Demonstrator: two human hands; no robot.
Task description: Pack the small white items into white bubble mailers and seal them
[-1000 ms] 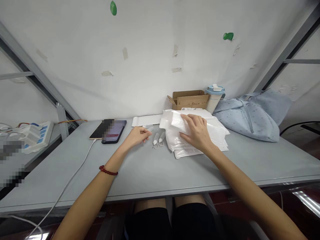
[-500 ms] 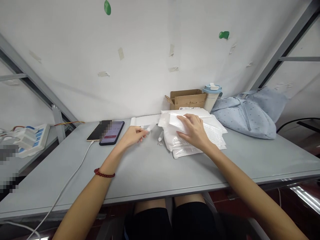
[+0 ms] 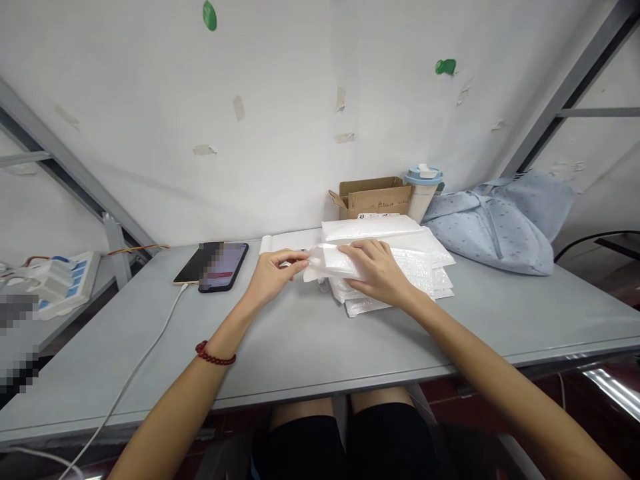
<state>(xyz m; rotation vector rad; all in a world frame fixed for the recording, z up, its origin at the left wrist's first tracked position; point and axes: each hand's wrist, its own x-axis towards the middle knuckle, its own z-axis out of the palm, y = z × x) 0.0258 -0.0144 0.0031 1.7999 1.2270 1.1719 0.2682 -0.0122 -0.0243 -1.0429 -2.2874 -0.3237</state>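
Note:
A white bubble mailer is under my right hand, whose thumb and fingers close round its body. The mailer lies tilted on a loose pile of more white bubble mailers, with its narrow end pointing left. At that end, my left hand pinches with thumb and forefinger, the fingertips touching the mailer's edge. Whatever small thing sits in this pinch is hidden. Part of a small white object shows beneath the mailer. A flat white packet lies behind my left hand.
Two phones lie on the grey table at the left, a white cable running from one. A cardboard box, a lidded cup and a pale blue cloth bag stand along the wall. A power strip is far left.
My left hand, with a small whitish translucent thing in its fingers before, has moved right to the mailer's end. My right hand has lowered and tilted the mailer, bringing its end left.

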